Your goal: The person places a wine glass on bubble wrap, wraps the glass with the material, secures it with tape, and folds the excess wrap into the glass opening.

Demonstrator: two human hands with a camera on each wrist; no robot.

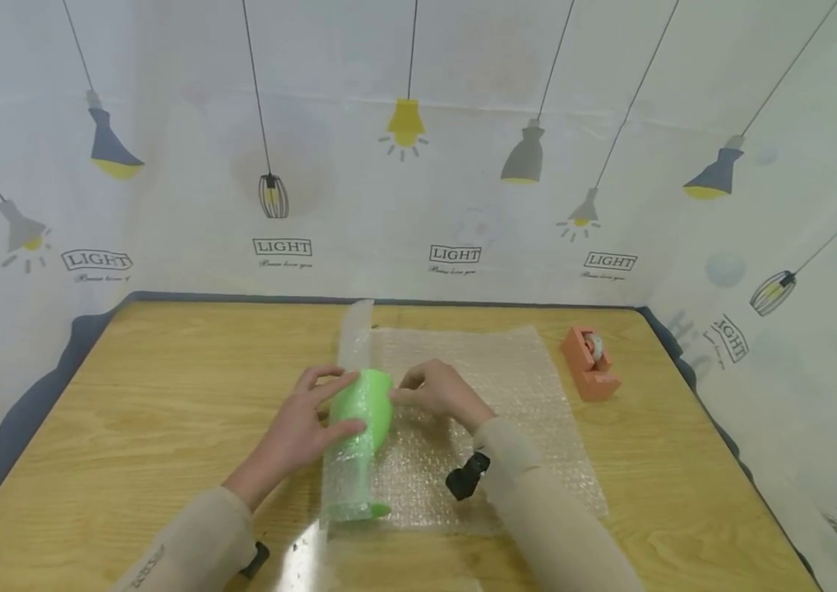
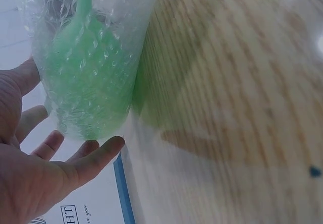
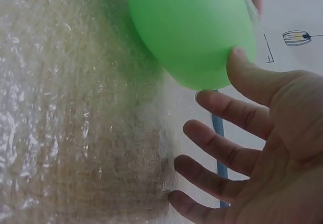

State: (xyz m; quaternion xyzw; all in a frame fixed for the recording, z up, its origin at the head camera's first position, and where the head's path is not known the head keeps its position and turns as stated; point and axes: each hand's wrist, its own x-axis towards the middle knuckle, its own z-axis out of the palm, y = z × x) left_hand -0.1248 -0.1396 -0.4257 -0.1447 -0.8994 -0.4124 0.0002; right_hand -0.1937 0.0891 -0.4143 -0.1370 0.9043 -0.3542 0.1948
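Note:
A green plastic goblet lies on its side on a sheet of bubble wrap, its foot towards me and its bowl away. The wrap's left edge is folded over the goblet, covering the left part of its bowl and stem. My left hand holds the wrapped bowl, thumb and fingers spread around it. At the bowl's rim, my right hand touches the green goblet with thumb and index finger; its other fingers are spread in the right wrist view. Through the wrap, the bowl shows blurred in the left wrist view.
An orange tape dispenser with a roll of tape stands right of the wrap on the wooden table. A wall cover printed with lamps surrounds the table's back and sides.

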